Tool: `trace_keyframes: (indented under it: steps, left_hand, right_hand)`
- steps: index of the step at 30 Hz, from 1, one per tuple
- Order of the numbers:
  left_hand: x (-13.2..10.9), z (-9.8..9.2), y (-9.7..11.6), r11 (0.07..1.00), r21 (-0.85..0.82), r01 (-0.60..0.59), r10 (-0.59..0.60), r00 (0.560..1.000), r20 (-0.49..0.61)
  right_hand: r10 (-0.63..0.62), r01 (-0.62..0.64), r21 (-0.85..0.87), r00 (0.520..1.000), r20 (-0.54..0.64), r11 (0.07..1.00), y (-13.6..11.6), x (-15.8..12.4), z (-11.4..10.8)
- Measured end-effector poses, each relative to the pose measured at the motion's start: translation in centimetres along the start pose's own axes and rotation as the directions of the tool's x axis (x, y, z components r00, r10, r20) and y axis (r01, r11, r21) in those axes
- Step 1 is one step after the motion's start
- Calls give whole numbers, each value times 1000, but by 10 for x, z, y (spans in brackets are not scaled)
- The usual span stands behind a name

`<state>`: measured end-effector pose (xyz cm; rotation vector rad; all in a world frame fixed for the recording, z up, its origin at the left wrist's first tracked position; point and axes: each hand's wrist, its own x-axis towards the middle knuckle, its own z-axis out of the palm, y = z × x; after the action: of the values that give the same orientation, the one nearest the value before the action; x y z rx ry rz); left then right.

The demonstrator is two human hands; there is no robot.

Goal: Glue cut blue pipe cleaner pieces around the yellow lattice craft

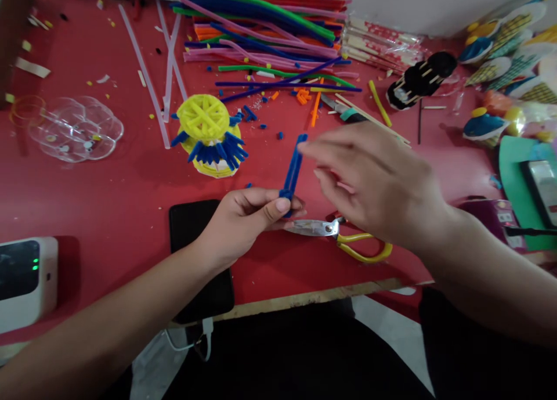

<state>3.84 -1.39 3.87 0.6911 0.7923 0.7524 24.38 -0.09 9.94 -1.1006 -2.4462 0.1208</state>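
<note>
My left hand (256,217) is closed on a bundle of blue pipe cleaners (294,170), folded into a narrow strip standing up from the fingers. A blue wrap circles its lower end by my thumb. To its right, my right hand (369,176) is slightly blurred, fingers bent and apart. Its foremost fingertip is at the strip's upper end; whether it presses there I cannot tell. Yellow-handled scissors (319,228) lie under my hands, blades towards my left fingers. Left of the strip stands a yellow pipe-cleaner piece (204,118) with a spoked round top and a blue fringe.
Many coloured pipe cleaners (261,31) lie across the back of the red table (130,205). A clear plastic tray (78,127), a black phone (204,289) and a white device (28,278) occupy the left and front. A black figure (424,78) and decorated cones (509,57) are at right.
</note>
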Motion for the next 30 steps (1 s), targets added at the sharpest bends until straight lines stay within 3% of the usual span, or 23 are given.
trace_keyframes:
  steps: [2,4,7,10,14,17,25,27,30]
  left_hand:
    - [-1,0,1,999,19,-44,44,999,1]
    - [-1,0,2,997,60,-45,42,998,40]
    - [-2,-1,5,989,145,-4,-12,994,109]
    - [-1,-1,4,991,134,22,-36,994,107]
    - [2,-2,0,999,32,17,-16,1000,-8]
    - [4,-3,-3,999,29,17,-14,997,-80]
    - [1,-1,-1,984,144,101,-106,994,33]
    - [1,-1,-1,988,110,109,-116,991,60]
    - [1,-1,-1,991,50,124,-128,987,94]
  right_hand:
    - [158,-159,89,987,15,983,-1,-2,1]
    - [287,-328,297,942,173,897,-3,-3,5]
    - [391,-524,594,851,349,610,-9,-4,20]
    - [491,-540,745,808,327,392,-13,-8,36]
    - [629,-467,795,764,141,388,-11,-17,44]
    - [617,-447,791,779,114,418,-11,-21,42]
    - [500,-410,760,856,129,505,-13,-20,44]
    - [533,-428,772,835,138,470,-14,-20,46]
    - [608,-470,817,769,195,334,-18,-22,49]
